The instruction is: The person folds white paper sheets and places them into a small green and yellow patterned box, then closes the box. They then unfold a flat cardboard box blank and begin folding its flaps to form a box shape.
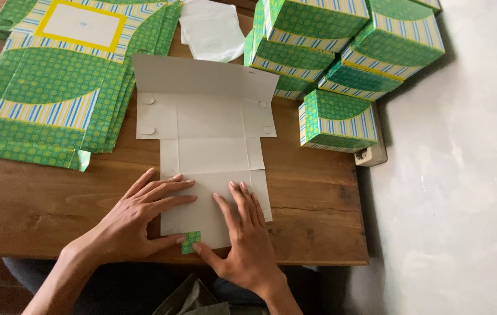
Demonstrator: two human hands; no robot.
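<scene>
Flat box blank [210, 137] lies plain side up on wooden table [318, 192], near edge closest to you; your left hand [137, 219] presses flat on its lower left panel, fingers spread, nothing clasped; your right hand [245, 233] flat on lower right panel, fingers together, nothing clasped; both thumbs touch small green flap [191, 241] folded up at near edge; stack of flat green blanks [56, 87] upper left; assembled green boxes [342, 52] upper right; white sheets [210, 29] between them.

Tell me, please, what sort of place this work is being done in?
Probably a small home or workshop packaging bench: a wooden table holds a stack of flat green box blanks, finished green boxes are piled against a wall, and both hands press an unfolded blank.
</scene>
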